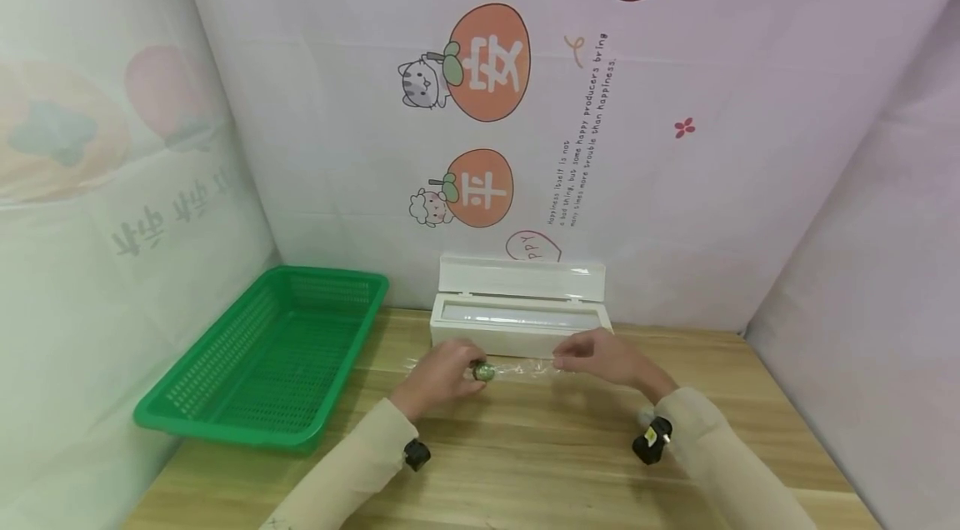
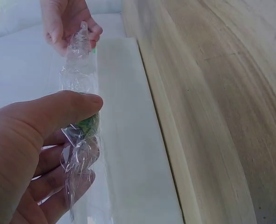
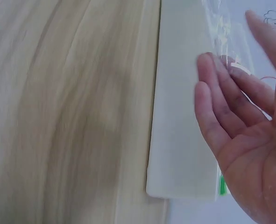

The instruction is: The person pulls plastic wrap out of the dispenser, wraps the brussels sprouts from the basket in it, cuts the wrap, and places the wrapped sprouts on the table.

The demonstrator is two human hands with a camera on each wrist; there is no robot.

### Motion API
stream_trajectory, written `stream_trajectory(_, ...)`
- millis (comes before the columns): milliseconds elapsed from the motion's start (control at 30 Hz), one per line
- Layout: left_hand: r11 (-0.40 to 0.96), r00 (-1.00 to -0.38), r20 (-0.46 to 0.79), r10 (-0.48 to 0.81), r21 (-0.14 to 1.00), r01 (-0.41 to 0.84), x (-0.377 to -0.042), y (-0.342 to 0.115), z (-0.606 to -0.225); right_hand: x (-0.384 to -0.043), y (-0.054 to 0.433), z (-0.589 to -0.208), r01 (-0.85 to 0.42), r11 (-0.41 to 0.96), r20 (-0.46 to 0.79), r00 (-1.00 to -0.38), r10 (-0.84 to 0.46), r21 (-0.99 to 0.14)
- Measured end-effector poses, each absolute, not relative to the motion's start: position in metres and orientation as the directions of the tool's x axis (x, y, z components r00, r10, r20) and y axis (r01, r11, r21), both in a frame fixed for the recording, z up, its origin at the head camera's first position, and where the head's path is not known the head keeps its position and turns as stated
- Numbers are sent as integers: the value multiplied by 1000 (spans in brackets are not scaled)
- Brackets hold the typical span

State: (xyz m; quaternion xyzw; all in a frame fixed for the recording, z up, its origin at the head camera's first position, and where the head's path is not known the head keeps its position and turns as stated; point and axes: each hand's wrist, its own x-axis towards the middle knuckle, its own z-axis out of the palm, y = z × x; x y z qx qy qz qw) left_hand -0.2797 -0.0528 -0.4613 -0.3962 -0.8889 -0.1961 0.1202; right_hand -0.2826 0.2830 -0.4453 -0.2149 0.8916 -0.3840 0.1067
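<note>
My left hand [image 1: 442, 372] pinches a small round green thing [image 1: 483, 372] between thumb and fingers. Clear plastic wrap [image 2: 77, 70] lies around it and runs out as crumpled, twisted tails on both sides. Toward the tail on the right, my right hand [image 1: 596, 357] is held with its fingers loosely extended. In the right wrist view the fingertips [image 3: 204, 60] come close to the wrap, and the thumb stands away from them. Just behind both hands sits a long white box [image 1: 517, 338] with its lid [image 1: 521, 278] raised and a pale roll [image 1: 517, 316] inside.
A green plastic basket [image 1: 277, 363] with perforated sides stands at the left on the wooden table [image 1: 540, 447]. White printed cloth [image 1: 637, 205] forms the wall behind the box and rises at both sides.
</note>
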Motion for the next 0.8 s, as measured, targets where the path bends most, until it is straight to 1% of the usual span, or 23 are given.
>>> stream_trajectory(200, 615, -669, 382, 638, 271, 741, -281, -58, -460, -282, 278, -444, -290, 540, 30, -898, -438, -790)
stream_trajectory(433, 593, -679, 411, 608, 333, 733, -279, -65, -455, -276, 274, -430, -286, 526, 61, -913, -404, -801)
stream_trajectory(533, 572, -678, 436, 592, 366, 734, -278, -68, -456, -274, 275, -427, -267, 530, 55, -922, -382, -805)
stream_trajectory(633, 535, -658, 478, 582, 384, 753, -276, -69, -456, -272, 277, -429, -236, 544, 34, -934, -355, -805)
stream_trajectory(800, 467, -604, 556, 571, 385, 796, -272, -69, -454, -268, 278, -434, -205, 559, 17, -946, -322, -804)
